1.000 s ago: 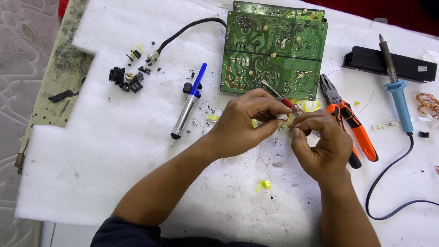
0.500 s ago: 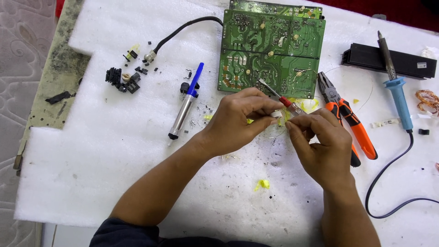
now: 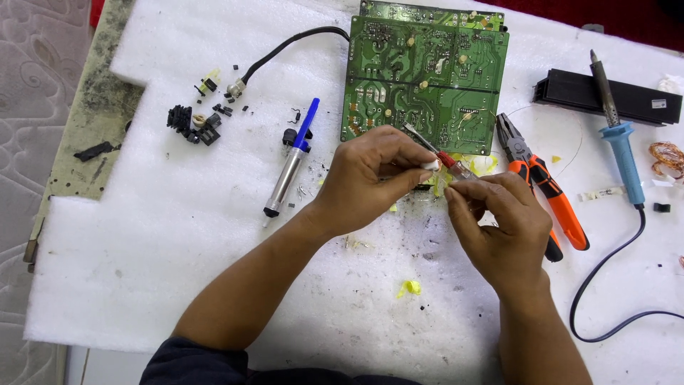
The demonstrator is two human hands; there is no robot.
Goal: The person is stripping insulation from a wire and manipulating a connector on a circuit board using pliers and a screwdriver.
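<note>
Near the green board point(image 3: 426, 78) on the white foam point(image 3: 178, 235), the left hand point(image 3: 370, 182) pinches a small white part point(image 3: 429, 165) between fingertips, the right hand point(image 3: 499, 228) closes on something too small to tell, and a red screwdriver point(image 3: 438, 153) lies between them, tip pointing far-left.

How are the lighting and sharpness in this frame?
Head view: even, soft light, faint shadows under the left hand and right hand; no glare on the circuit board; tools sharp; the small white part between the fingers is too small to make out.
</note>
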